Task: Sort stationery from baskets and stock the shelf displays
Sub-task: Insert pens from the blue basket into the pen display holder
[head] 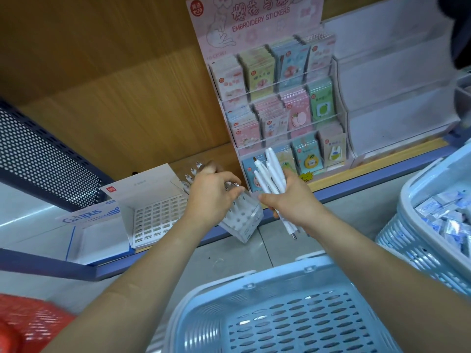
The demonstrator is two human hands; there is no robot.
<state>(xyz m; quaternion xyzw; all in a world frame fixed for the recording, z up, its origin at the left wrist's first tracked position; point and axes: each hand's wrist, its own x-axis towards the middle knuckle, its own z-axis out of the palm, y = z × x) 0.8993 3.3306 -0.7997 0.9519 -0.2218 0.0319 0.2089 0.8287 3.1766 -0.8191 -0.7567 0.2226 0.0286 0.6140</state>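
White pens (271, 179) are the stock being handled in the head view. A bundle of them is gripped in the right hand (293, 200), with the fingers wrapped round the barrels, the caps pointing up in front of the sticker display (277, 98) and the tips pointing down over the floor.

A clear pen holder (242, 221) is tilted at the blue shelf edge (369, 178), just left of the bundle. It is held at its top by the left hand (211, 197), whose fingers are curled over it. Whether a single pen is also pinched there cannot be told. A few pens (190, 178) are seen standing in the far rows of the holder, while many holes on its near face are open. The filling is therefore judged to be partly done, with the whole bundle yet to be slotted in.

A white grid tray (153, 215) lies behind the holder on the shelf, and a Campus box (86, 216) lies to its left.

The near blue basket (280, 270) shows only bare floor in the part visible. The basket at right (402, 207) is heaped with small blue-and-white packets (446, 220), and clear tiers (395, 98) beside the stickers show no stock. Most of the sorting is judged to be left. A red basket (25, 319) is glimpsed at lower left, and its contents cannot be made out.
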